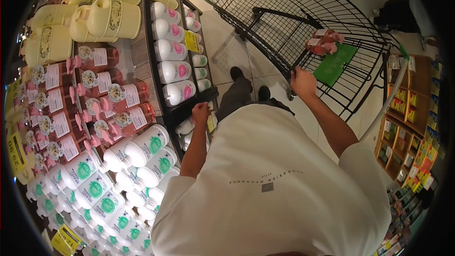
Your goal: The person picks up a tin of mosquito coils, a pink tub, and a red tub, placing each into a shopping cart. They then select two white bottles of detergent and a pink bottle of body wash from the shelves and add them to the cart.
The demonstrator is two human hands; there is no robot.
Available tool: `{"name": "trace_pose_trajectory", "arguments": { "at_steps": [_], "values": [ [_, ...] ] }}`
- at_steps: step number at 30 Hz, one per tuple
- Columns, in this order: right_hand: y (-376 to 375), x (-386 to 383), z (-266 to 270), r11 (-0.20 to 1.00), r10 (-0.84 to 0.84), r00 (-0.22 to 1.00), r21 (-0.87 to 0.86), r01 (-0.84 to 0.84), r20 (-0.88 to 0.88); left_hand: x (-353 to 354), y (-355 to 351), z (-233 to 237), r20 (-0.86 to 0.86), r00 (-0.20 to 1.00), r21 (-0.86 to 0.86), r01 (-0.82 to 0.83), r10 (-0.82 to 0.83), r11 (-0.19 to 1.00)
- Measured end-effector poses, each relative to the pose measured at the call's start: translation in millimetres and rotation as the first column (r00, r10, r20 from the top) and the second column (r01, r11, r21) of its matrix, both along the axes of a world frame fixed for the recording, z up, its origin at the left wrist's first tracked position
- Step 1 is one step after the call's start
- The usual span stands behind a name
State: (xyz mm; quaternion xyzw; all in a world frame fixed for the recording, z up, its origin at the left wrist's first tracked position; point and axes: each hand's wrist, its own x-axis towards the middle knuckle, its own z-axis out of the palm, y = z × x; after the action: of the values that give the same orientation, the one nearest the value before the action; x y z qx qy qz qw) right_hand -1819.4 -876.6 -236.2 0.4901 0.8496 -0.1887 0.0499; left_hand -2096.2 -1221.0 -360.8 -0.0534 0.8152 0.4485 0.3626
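My right hand is closed on the rim of a black wire shopping cart, near its green seat flap. Inside the cart lie pink bottles with pink pump tops. Down at my left side, my left hand has its fingers curled, and I see nothing in it. It hangs beside the dark edge of a shelf, close to white bottles with pink labels.
On the left stand cream jugs, rows of pink bottles and white bottles with green labels. Yellow price tags mark the shelves. Wooden shelving with small packs is at right. Tiled floor shows around my feet.
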Motion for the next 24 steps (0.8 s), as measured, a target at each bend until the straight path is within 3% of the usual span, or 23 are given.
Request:
{"name": "trace_pose_trajectory", "arguments": {
  "at_steps": [5,7,12,14,16,18,20,21,23,24],
  "values": [
    [17.8,-14.6,1.0,1.000,-0.023,0.998,0.001,0.023,0.054,-53.2,46.9,-20.7,0.060,0.995,-0.054,0.082,-0.079,0.995],
    [23.1,-17.6,-2.1,0.999,-0.041,0.998,-0.001,0.042,0.045,-76.1,64.3,-33.4,0.122,0.971,-0.033,0.210,-0.205,0.977],
    [29.1,-28.8,4.8,0.993,-0.117,0.991,0.015,0.116,0.068,-119.1,122.8,-24.1,0.205,0.950,0.055,0.227,-0.234,0.972],
    [45.7,-31.2,13.8,0.993,-0.076,0.996,-0.082,0.080,0.057,-131.7,138.7,-25.3,0.165,0.955,0.101,0.232,-0.247,0.967],
    [74.6,-12.7,-12.1,0.886,-0.299,0.953,-0.359,0.294,0.043,-137.2,150.5,-7.9,0.189,0.950,0.092,0.236,-0.250,0.967],
    [108.0,3.4,-20.4,0.463,-0.703,0.707,-0.705,0.537,0.077,-144.2,150.2,-5.5,0.190,0.947,0.098,0.246,-0.261,0.964],
    [130.7,10.2,-15.8,0.304,-0.795,0.586,-0.732,0.610,0.159,-146.0,143.4,-7.3,0.211,0.954,0.057,0.206,-0.213,0.977],
    [148.9,21.5,-30.2,0.296,-0.794,0.583,-0.727,0.619,0.174,-147.0,139.6,-8.3,0.224,0.951,0.050,0.206,-0.212,0.977],
    [175.3,49.8,-77.4,0.744,-0.548,0.809,-0.319,0.587,0.210,-145.9,123.4,-4.7,0.212,0.964,-0.005,0.165,-0.160,0.986],
    [184.1,56.6,-95.4,0.747,-0.535,0.816,-0.329,0.578,0.219,-142.0,113.7,-2.5,0.215,0.966,-0.019,0.152,-0.145,0.988]
  ]
}}
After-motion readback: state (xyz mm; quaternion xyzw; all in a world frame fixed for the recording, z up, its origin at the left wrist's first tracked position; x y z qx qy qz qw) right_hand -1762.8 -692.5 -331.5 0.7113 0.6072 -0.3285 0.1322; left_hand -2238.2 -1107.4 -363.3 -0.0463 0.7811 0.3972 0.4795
